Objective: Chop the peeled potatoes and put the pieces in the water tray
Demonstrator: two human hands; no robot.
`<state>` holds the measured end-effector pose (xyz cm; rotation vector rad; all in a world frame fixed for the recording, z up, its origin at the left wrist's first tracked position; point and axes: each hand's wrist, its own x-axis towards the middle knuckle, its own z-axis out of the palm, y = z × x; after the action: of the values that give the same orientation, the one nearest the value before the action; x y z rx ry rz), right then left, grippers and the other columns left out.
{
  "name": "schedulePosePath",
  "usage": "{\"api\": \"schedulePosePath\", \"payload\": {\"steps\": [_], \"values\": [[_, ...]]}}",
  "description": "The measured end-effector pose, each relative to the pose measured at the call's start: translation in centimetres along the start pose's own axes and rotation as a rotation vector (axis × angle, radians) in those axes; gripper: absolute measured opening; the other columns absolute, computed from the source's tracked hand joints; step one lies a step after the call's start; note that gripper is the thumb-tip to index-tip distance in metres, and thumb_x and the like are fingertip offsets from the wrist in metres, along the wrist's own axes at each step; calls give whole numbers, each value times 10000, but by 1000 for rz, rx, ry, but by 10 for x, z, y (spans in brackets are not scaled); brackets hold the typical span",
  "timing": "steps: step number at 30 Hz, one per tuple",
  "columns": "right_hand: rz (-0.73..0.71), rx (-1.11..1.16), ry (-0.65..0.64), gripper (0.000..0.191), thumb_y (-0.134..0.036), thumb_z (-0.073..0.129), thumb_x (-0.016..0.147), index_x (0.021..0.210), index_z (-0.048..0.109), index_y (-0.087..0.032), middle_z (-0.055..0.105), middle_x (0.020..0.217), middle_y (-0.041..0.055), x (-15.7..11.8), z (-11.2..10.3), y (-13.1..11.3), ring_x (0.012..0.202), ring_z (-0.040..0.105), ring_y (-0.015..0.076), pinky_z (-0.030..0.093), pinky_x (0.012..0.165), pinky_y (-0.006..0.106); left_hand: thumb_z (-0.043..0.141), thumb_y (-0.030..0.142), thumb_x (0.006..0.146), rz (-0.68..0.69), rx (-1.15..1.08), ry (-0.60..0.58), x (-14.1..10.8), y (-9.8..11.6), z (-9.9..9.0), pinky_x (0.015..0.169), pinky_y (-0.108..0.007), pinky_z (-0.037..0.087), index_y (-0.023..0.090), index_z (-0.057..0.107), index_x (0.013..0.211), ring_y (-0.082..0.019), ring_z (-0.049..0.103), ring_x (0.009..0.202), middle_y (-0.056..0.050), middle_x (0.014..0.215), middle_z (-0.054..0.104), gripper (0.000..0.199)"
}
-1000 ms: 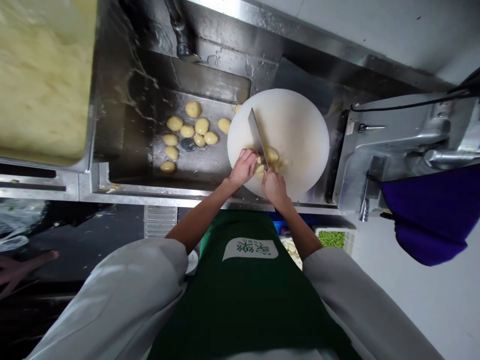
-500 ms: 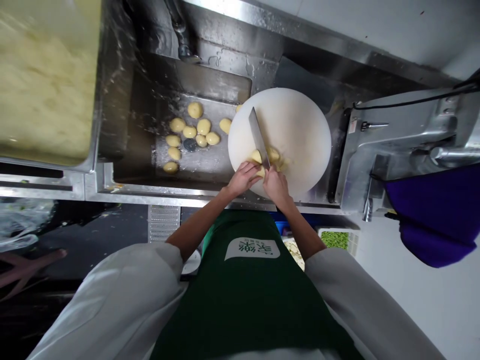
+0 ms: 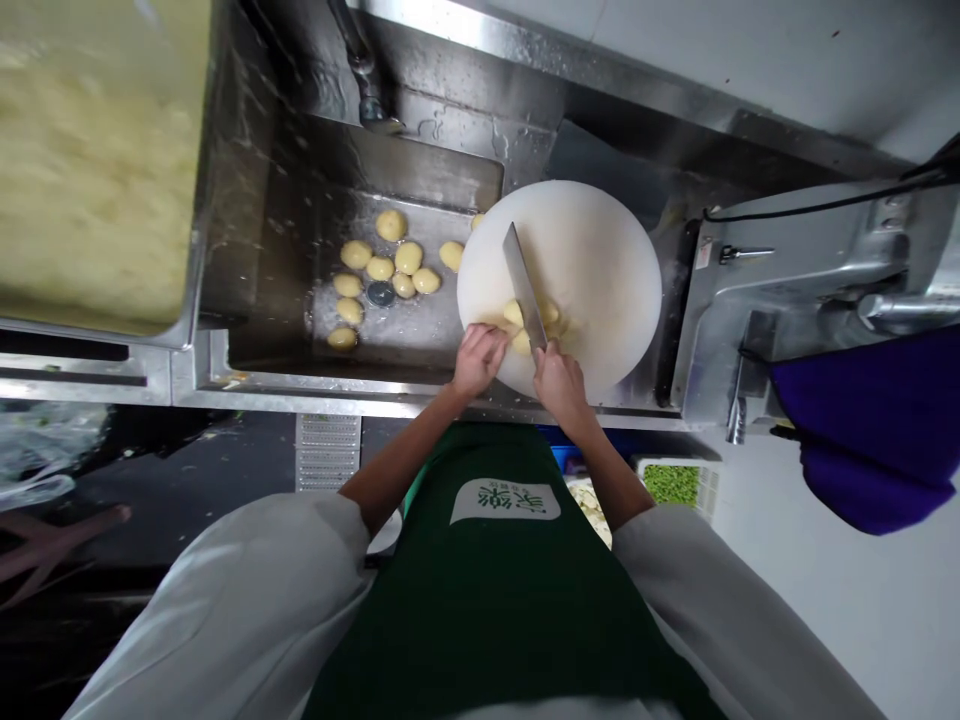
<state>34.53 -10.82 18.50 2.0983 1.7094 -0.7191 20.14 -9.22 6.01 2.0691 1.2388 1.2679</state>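
My right hand (image 3: 560, 382) grips the handle of a wide-bladed kitchen knife (image 3: 524, 280). Its blade lies across a round white cutting board (image 3: 615, 270), tip pointing away from me. Cut pieces of peeled potato (image 3: 520, 341) sit on the board on both sides of the blade. Just left of them, at the board's near-left edge, is my left hand (image 3: 478, 360) with its fingers curled together. Whether anything is pinched in those fingers is hard to see.
The board rests over the right part of a steel sink (image 3: 285, 350). Several whole peeled potatoes (image 3: 408, 257) lie in the basin near the drain (image 3: 380, 293). A faucet (image 3: 371, 100) hangs above. At left stands a large metal container (image 3: 196, 250) with pale yellow contents. A purple cloth (image 3: 870, 420) hangs right.
My left hand has drawn back leftward from the potato pieces, its fingers curling. The knife and my right hand have shifted slightly right and toward me.
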Motion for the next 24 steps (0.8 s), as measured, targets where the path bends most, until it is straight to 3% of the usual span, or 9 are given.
{"api": "schedulePosePath", "payload": {"steps": [3, 7, 9, 16, 20, 24], "values": [[6, 12, 10, 345, -255, 271, 1058, 1259, 491, -80, 676, 969, 170, -12, -12, -3, 883, 657, 255, 436, 746, 314, 471, 208, 996, -18, 22, 7, 17, -7, -4, 909, -346, 463, 126, 596, 1004, -174, 568, 1000, -104, 989, 630, 150], [-13, 10, -2, 334, -239, 271, 1052, 1232, 492, -64, 674, 960, 176, -16, -13, -5, 880, 657, 253, 437, 744, 312, 408, 240, 1017, 32, -11, -189, 36, -20, 6, 930, -354, 454, 128, 589, 1030, -187, 534, 1031, -115, 1030, 607, 213], [-16, 17, -4, 328, -245, 277, 1053, 1216, 495, -63, 672, 968, 174, -9, -7, -6, 890, 655, 248, 438, 748, 307, 398, 227, 1015, 62, -38, -232, 40, -25, 12, 930, -347, 459, 131, 582, 1043, -186, 526, 1029, -115, 1039, 601, 209], [9, 80, -41, 340, -251, 268, 1059, 1204, 520, -76, 651, 1016, 179, 18, 7, -13, 936, 647, 250, 430, 762, 315, 440, 160, 988, 164, -71, -147, 42, -29, 13, 900, -308, 490, 134, 555, 1080, -162, 533, 1002, -92, 1036, 603, 149], [8, 46, -16, 337, -266, 284, 1059, 1225, 502, -70, 661, 986, 173, 12, -1, -11, 913, 652, 252, 429, 747, 311, 451, 146, 981, 172, -68, -138, 42, -30, 14, 899, -303, 494, 138, 545, 1094, -157, 526, 992, -91, 1037, 600, 148], [8, 6, 5, 368, -269, 250, 1055, 1253, 489, -71, 665, 958, 172, -3, -8, -9, 864, 656, 255, 430, 735, 316, 399, 198, 1004, 99, -80, -223, 38, -34, 18, 922, -353, 488, 127, 563, 1085, -184, 530, 1031, -117, 1047, 595, 196]]}}
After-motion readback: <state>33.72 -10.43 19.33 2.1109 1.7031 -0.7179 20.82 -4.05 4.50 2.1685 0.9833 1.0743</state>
